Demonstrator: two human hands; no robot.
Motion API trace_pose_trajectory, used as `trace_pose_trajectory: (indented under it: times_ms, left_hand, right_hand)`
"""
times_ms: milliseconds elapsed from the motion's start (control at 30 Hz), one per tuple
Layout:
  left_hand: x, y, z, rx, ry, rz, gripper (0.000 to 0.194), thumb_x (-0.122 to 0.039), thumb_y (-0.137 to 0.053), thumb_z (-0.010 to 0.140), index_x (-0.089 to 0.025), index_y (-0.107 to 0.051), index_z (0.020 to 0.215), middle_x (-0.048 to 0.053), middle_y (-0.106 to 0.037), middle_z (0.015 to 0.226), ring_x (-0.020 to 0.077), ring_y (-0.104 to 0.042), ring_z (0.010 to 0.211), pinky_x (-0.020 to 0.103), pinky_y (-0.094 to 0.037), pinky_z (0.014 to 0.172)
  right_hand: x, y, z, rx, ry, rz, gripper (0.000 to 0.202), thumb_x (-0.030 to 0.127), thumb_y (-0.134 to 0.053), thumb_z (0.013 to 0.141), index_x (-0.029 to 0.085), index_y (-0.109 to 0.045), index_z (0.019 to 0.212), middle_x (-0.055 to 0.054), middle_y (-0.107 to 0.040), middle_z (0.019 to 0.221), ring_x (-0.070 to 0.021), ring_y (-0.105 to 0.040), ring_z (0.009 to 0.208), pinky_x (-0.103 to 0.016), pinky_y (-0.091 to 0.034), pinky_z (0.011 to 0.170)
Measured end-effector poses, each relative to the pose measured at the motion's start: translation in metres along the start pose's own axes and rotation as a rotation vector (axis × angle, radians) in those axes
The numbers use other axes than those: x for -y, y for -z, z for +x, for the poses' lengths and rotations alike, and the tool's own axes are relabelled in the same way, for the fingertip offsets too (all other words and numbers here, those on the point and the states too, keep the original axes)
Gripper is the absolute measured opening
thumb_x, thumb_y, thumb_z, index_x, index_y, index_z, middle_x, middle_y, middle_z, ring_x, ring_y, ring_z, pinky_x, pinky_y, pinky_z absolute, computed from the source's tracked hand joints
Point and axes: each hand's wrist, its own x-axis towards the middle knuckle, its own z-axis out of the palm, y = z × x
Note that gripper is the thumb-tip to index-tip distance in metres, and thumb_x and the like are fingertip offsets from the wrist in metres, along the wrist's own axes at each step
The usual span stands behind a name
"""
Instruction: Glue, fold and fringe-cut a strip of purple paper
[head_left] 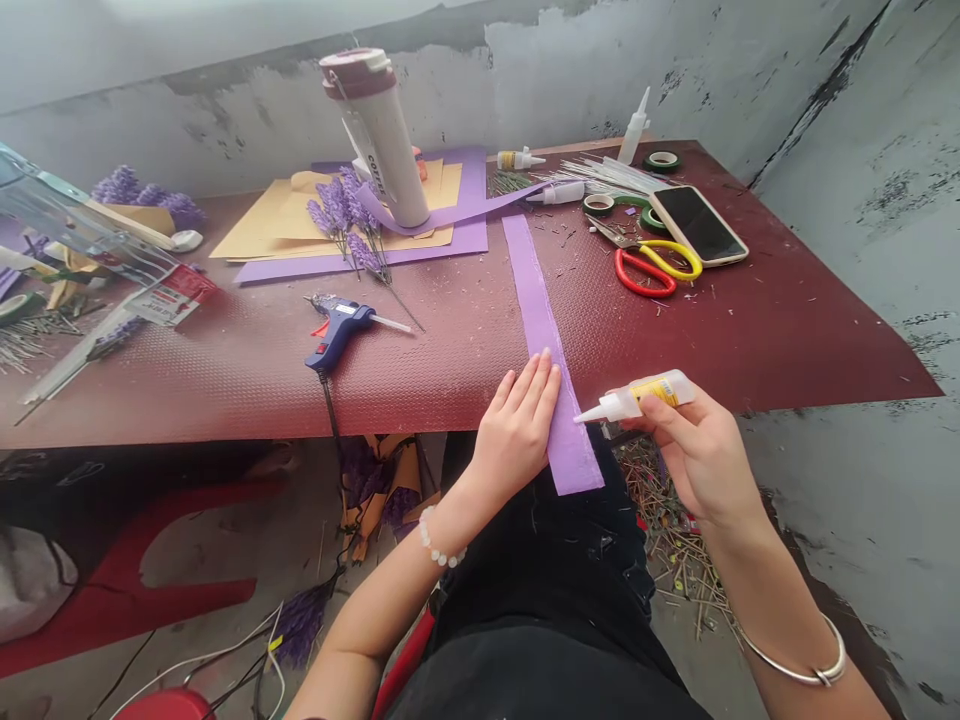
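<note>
while the left hand (521,420) rests flat on the purple strip (536,290), fingers stretched out and gripping nothing, the right hand (709,460) is closed around a squeeze bottle (646,396) just to the right of that strip. the hands are apart from each other: the left covers part of the strip's near half, the right sits off its right side. the bottle's nozzle points left and meets the strip's right edge in view (whether it truly touches, i cannot tell). the strip runs lengthwise away from the person across the dark red surface (450,370), and its near end sticks out past the surface's edge, over the lap.

left of the strip lies a blue glue gun (337,338). left of the strip's far end, purple flower sprigs (330,210) lie partly on tan paper (262,235), and a tumbler (390,150) stands upright. a second purple ribbon (480,208) passes crosswise near the strip's far end. right of the strip are scissors (648,292) with one red and one yellow handle, and farther right of it a phone (694,222).
</note>
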Motion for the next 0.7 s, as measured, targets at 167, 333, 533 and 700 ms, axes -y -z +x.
trace_pose_trajectory:
  times_ms: [167, 333, 533, 700]
  left_hand:
    - [0.0, 0.001, 0.0, 0.004, -0.006, -0.006, 0.058, -0.011, -0.035, 0.112, -0.002, -0.056, 0.165, 0.024, -0.056, 0.171, 0.028, -0.055, 0.163, 0.044, -0.051, 0.133]
    - [0.0, 0.005, 0.001, 0.024, 0.015, -0.045, 0.058, -0.022, -0.038, 0.114, -0.004, -0.055, 0.166, 0.024, -0.055, 0.172, 0.0282, -0.053, 0.165, 0.046, -0.049, 0.134]
    - [0.001, 0.012, 0.002, 0.057, -0.003, -0.098, 0.068, -0.044, -0.044, 0.116, 0.002, -0.054, 0.165, 0.029, -0.052, 0.173, 0.0339, -0.053, 0.165, 0.049, -0.049, 0.133]
    - [0.003, 0.014, 0.003, 0.075, -0.008, -0.11, 0.071, -0.046, -0.048, 0.114, 0.001, -0.052, 0.167, 0.029, -0.049, 0.175, 0.0347, -0.051, 0.166, 0.049, -0.048, 0.134]
  right_hand:
    - [0.004, 0.001, -0.009, -0.019, -0.028, 0.065, 0.054, 0.073, -0.1, 0.069, 0.025, -0.08, 0.086, -0.006, -0.085, 0.084, -0.0237, -0.078, 0.076, -0.036, -0.065, 0.067]
    - [0.011, 0.006, -0.017, 0.042, -0.012, 0.083, 0.046, 0.067, -0.1, 0.074, 0.025, -0.083, 0.085, -0.007, -0.087, 0.084, -0.0236, -0.078, 0.073, -0.035, -0.064, 0.064]
    - [0.017, 0.008, -0.023, 0.011, 0.046, 0.15, 0.035, 0.057, -0.102, 0.075, 0.027, -0.088, 0.086, -0.005, -0.088, 0.083, -0.0173, -0.077, 0.069, -0.026, -0.063, 0.062]
    - [0.017, 0.003, -0.02, 0.007, 0.08, 0.159, 0.034, 0.056, -0.102, 0.077, 0.028, -0.088, 0.088, -0.005, -0.09, 0.088, -0.0188, -0.081, 0.076, -0.026, -0.066, 0.066]
